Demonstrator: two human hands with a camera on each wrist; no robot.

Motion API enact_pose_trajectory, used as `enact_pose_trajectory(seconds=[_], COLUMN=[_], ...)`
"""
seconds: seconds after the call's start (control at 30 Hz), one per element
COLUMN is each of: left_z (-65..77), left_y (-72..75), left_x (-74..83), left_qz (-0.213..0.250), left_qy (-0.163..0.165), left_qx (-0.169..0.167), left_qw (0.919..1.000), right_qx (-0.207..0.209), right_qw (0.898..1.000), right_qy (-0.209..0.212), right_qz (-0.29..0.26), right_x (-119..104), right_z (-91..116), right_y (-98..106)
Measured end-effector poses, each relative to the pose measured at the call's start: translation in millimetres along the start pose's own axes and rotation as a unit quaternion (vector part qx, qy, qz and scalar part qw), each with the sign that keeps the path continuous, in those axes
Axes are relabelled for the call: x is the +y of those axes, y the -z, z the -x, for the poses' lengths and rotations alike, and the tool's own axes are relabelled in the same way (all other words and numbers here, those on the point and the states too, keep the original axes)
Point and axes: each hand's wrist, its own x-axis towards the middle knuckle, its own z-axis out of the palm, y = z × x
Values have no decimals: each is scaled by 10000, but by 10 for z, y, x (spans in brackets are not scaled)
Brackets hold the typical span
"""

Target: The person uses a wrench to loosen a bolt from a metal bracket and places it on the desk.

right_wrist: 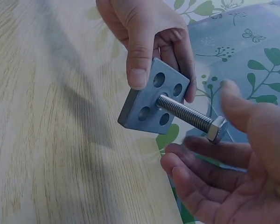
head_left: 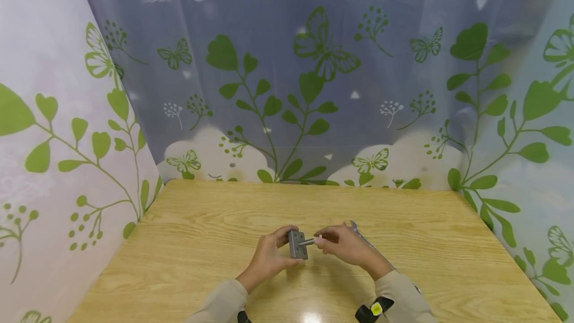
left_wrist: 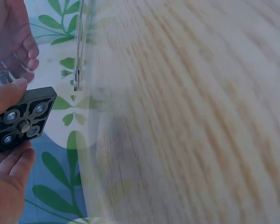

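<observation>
My left hand (head_left: 269,253) grips a small grey metal plate (head_left: 296,244) by its edges, thumb on one side and fingers on the other. Several round holes ring the plate's centre in the right wrist view. Through the middle hole runs a long hex bolt (right_wrist: 189,113), its threaded tip (left_wrist: 24,126) showing on the plate's ribbed back. My right hand (head_left: 343,244) is at the bolt's hex head (right_wrist: 218,129). Its thumb stands apart from the head, and the loosely bent fingers lie just below; whether a finger touches is unclear.
A metal wrench (head_left: 372,245) lies on the wooden table (head_left: 215,213), partly hidden under the right forearm. Patterned curtains (head_left: 278,113) with leaves and butterflies stand behind the table and along both sides. A black strap device (head_left: 374,309) sits on the right wrist.
</observation>
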Motion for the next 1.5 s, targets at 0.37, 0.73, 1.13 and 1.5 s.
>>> enact_pose_trajectory(seconds=[0.37,0.73,1.13,1.5], left_z=[-4,-10,-11,-1], left_y=[-9,7,15,5], left_x=[5,10,-1,-7], left_qz=[73,165,75,-54], left_qy=[-75,-37,-41,-164], left_qx=[72,22,33,64], left_qw=[9999,9999,10000,9998], right_qx=[287,581,588,5], right_qw=[9945,9976,9973,9959], right_qy=[-629,374,427,-618], right_qz=[-784,-69,-137,-663], right_x=[-51,-55,-39,-57], right_z=[2,1,-3,12], right_y=[-56,23,13,2])
